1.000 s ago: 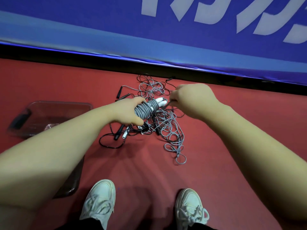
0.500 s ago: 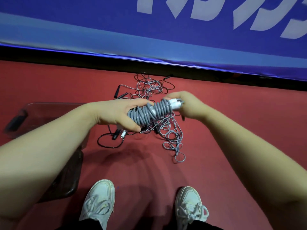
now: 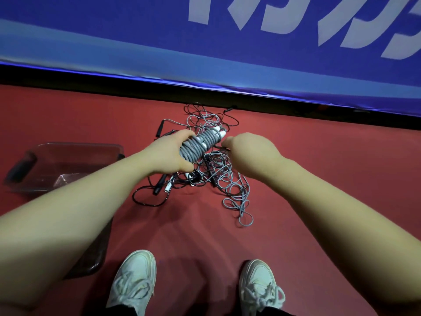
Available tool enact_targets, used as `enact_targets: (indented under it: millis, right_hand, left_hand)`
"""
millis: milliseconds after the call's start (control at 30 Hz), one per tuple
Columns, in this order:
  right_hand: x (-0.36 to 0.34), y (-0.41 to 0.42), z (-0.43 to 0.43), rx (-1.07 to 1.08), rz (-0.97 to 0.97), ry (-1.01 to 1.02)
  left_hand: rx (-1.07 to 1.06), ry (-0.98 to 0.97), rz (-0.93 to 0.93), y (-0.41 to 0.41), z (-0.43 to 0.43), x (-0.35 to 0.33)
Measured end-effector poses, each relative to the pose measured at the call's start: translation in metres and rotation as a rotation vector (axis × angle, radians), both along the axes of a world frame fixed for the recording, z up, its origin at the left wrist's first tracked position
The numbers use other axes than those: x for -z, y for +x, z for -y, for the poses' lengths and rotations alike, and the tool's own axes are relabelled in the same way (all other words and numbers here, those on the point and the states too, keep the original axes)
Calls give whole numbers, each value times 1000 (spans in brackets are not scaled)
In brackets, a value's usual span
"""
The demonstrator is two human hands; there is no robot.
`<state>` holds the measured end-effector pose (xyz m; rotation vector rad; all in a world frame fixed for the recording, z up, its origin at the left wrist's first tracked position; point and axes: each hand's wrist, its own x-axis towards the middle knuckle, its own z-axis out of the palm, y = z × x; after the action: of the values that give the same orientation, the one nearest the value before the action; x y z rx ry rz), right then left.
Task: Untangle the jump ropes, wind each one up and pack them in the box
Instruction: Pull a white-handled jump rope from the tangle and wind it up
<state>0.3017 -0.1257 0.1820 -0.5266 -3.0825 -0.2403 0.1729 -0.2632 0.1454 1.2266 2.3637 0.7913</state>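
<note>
Blue banner (image 3: 205, 53) with white lettering backed a red floor (image 3: 330, 179). At the left sat a clear box (image 3: 75, 147), well apart from the ropes. Ahead of two white shoes (image 3: 134, 277) lay the tangle (image 3: 230, 185) of grey and black ropes, its loops trailing toward the right shoe. Above it the left hand (image 3: 168, 156) gripped a bundle (image 3: 200, 144), grey rope wound tightly round white handles, with fingers and thumb curled round its lower end. The right hand (image 3: 248, 153) sat just beside the bundle's upper end, fingers curled, apparently pinching the loose cord (image 3: 217, 147); its tips were hidden. Such thin rope should be light, limp and springy, so coils could slip off. It was best held across the wraps or by the stiff handles.
</note>
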Motion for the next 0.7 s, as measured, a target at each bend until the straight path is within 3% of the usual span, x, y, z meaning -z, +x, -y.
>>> enact_targets:
  millis: [67, 133, 333, 433, 500, 600, 700]
  right_hand:
    - [-4, 2, 3, -107, -49, 61]
    - [-13, 4, 3, -194, -113, -30]
    - [-30, 9, -10, -140, -268, -1050]
    - [-15, 8, -11, -113, -284, -1063]
    - [-10, 6, -14, -89, -388, -1045]
    - [-9, 1, -15, 87, -602, -1460]
    - [-5, -5, -8, 328, -658, -1866]
  left_hand:
    - [45, -48, -66, -4, 2, 3]
    - [137, -83, -73, -8, 6, 3]
    - [363, -58, 86, -11, 20, 0]
    - [440, -63, 36, -2, 18, -10]
    - [447, -21, 126, 2, 17, -11]
    - [433, 106, 241, 5, 17, -11]
    - [437, 189, 219, 7, 15, -16]
